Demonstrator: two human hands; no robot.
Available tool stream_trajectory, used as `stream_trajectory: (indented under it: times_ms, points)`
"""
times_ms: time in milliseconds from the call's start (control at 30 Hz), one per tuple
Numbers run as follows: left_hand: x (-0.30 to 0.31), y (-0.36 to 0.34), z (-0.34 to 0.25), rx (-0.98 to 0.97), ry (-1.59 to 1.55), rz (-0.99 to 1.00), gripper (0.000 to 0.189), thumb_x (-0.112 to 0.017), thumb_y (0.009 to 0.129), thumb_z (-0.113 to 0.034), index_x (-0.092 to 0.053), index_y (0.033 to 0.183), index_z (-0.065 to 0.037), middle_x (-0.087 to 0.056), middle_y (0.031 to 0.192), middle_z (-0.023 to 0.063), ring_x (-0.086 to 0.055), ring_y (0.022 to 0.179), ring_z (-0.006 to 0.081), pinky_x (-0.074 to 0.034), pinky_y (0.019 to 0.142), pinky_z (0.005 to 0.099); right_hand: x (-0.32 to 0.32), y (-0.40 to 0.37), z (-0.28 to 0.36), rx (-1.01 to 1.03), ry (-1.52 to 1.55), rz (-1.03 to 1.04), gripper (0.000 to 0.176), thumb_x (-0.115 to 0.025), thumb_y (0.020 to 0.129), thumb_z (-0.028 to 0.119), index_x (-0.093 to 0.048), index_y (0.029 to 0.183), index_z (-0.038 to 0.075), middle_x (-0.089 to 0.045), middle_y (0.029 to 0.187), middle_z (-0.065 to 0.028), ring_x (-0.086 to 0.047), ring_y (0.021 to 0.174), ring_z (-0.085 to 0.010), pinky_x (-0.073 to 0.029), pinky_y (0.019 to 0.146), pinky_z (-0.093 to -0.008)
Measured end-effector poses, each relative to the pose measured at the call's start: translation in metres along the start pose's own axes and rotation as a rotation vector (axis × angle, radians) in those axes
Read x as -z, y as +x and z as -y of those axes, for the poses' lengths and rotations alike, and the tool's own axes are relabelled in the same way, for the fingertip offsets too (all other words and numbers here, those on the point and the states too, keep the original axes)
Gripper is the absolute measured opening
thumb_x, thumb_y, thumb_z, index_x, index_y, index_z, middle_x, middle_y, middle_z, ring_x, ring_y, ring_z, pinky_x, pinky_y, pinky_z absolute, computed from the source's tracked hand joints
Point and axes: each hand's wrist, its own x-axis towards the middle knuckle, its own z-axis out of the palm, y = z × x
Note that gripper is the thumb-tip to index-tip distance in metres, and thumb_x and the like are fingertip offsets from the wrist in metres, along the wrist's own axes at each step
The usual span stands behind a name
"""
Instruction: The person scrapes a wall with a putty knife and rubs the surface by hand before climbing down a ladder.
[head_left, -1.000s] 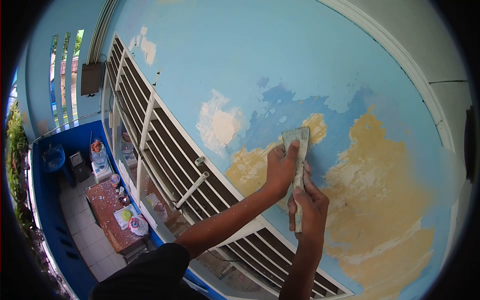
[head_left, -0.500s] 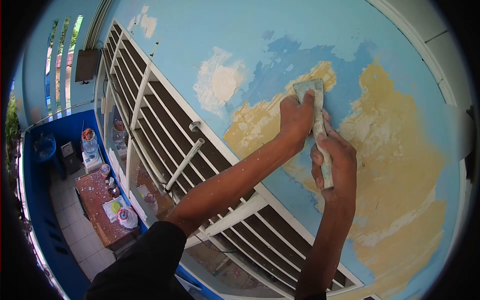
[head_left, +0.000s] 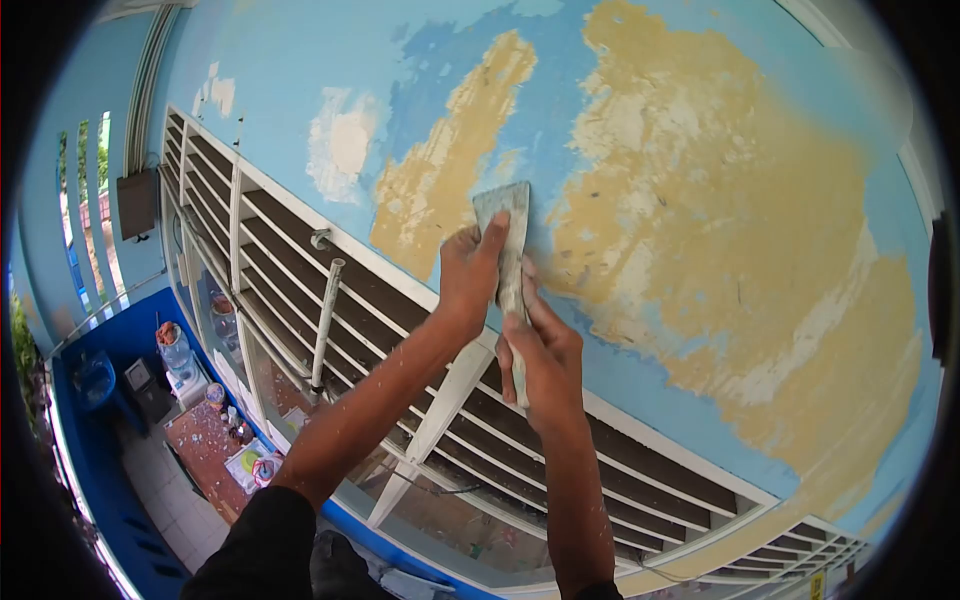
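Both arms reach up, nearly straight. Left hand (head_left: 468, 272) clamps the scraper (head_left: 503, 222) by its blade, one finger laid along it, and right hand (head_left: 540, 360) fists round the handle just below. The flat, paint-crusted blade lies pressed on the wall (head_left: 700, 200), at a rough yellow patch's edge amid peeling blue paint, above white louvre slats (head_left: 285, 262).

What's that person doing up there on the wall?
A person is pressing a scraper flat against a light blue wall, just above a white slatted window. The right hand grips the handle, and the left hand holds it higher up, by the blade. Around the blade, big yellowish patches show where the blue paint is gone. Far below stands a small table with things on it.
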Motion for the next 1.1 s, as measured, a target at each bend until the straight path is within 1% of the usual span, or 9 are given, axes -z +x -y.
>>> stream_trajectory:
  times_ms: [167,267,367,400,500,667,767,967,1100]
  points:
    - [-0.035,-0.064,0.057,0.064,-0.013,0.112,0.037,-0.059,0.103,-0.037,-0.059,0.094,-0.001,-0.066,0.065,0.0109,-0.065,0.053,0.0180,-0.054,0.049,0.0291,0.041,-0.080,-0.028,-0.071,0.033,-0.167,0.056,-0.050,0.103,0.013,-0.035,0.157,0.006,-0.053,0.075,-0.0016,-0.048,0.059,-0.0059,-0.042,0.041,-0.0206]
    - [-0.059,-0.097,0.090,0.134,-0.003,0.237,0.033,-0.056,0.105,-0.030,-0.061,0.101,0.002,-0.067,0.066,0.0091,-0.065,0.054,0.0139,-0.052,0.049,0.0276,0.056,-0.127,-0.038,-0.107,0.048,-0.355,0.060,-0.051,0.099,0.014,-0.036,0.155,0.000,-0.050,0.067,-0.0042,-0.047,0.049,-0.0077,-0.040,0.038,-0.0221]
    - [-0.082,-0.123,0.115,0.041,0.163,0.314,0.031,-0.056,0.105,-0.028,-0.062,0.100,0.002,-0.066,0.066,0.0082,-0.066,0.055,0.0137,-0.052,0.049,0.0273,0.069,-0.165,-0.059,-0.004,0.310,-0.466,0.061,-0.051,0.098,0.010,-0.032,0.155,-0.002,-0.056,0.074,-0.0050,-0.050,0.054,-0.0087,-0.041,0.037,-0.0225]
    - [-0.090,-0.122,0.124,0.053,0.158,0.352,0.030,-0.057,0.104,-0.026,-0.062,0.102,0.004,-0.066,0.066,0.0077,-0.066,0.055,0.0140,-0.052,0.048,0.0277,0.073,-0.168,-0.059,0.040,0.328,-0.461,0.061,-0.051,0.098,0.012,-0.032,0.154,-0.005,-0.055,0.070,-0.0062,-0.048,0.050,-0.0094,-0.040,0.035,-0.0235]
    - [-0.116,-0.115,0.103,0.105,0.130,0.438,0.032,-0.058,0.103,-0.026,-0.061,0.100,0.005,-0.066,0.066,0.0083,-0.066,0.053,0.0144,-0.051,0.046,0.0281,0.080,-0.163,-0.039,0.038,0.329,-0.548,0.060,-0.050,0.097,0.011,-0.033,0.153,-0.006,-0.052,0.067,-0.0062,-0.046,0.047,-0.0089,-0.039,0.034,-0.0238]
    - [-0.120,-0.127,0.111,0.058,0.236,0.437,0.032,-0.057,0.104,-0.025,-0.060,0.093,0.005,-0.065,0.063,0.0089,-0.066,0.053,0.0151,-0.051,0.046,0.0294,0.078,-0.176,-0.046,0.071,0.437,-0.588,0.061,-0.051,0.097,0.010,-0.033,0.153,-0.006,-0.051,0.065,-0.0047,-0.044,0.045,-0.0087,-0.038,0.033,-0.0240]
    - [-0.126,-0.125,0.110,0.065,0.249,0.441,0.033,-0.058,0.104,-0.026,-0.061,0.094,0.005,-0.065,0.064,0.0089,-0.066,0.053,0.0154,-0.051,0.046,0.0296,0.081,-0.171,-0.032,0.078,0.424,-0.553,0.062,-0.050,0.096,0.012,-0.031,0.153,-0.008,-0.051,0.061,-0.0059,-0.042,0.037,-0.0099,-0.036,0.030,-0.0228]
    - [-0.124,-0.128,0.122,0.027,0.216,0.423,0.033,-0.058,0.103,-0.026,-0.062,0.091,0.005,-0.065,0.064,0.0087,-0.066,0.053,0.0148,-0.050,0.046,0.0293,0.087,-0.174,-0.052,0.112,0.330,-0.532,0.065,-0.053,0.099,0.017,-0.028,0.155,-0.006,-0.049,0.061,-0.0034,-0.041,0.040,-0.0072,-0.036,0.032,-0.0216]
    - [-0.145,-0.114,0.106,0.023,0.207,0.441,0.033,-0.058,0.103,-0.027,-0.062,0.090,0.004,-0.065,0.063,0.0084,-0.065,0.052,0.0146,-0.049,0.045,0.0292,0.100,-0.162,-0.034,0.125,0.314,-0.561,0.057,-0.052,0.098,0.012,-0.038,0.151,-0.006,-0.057,0.069,-0.0048,-0.048,0.049,-0.0065,-0.039,0.034,-0.0213]
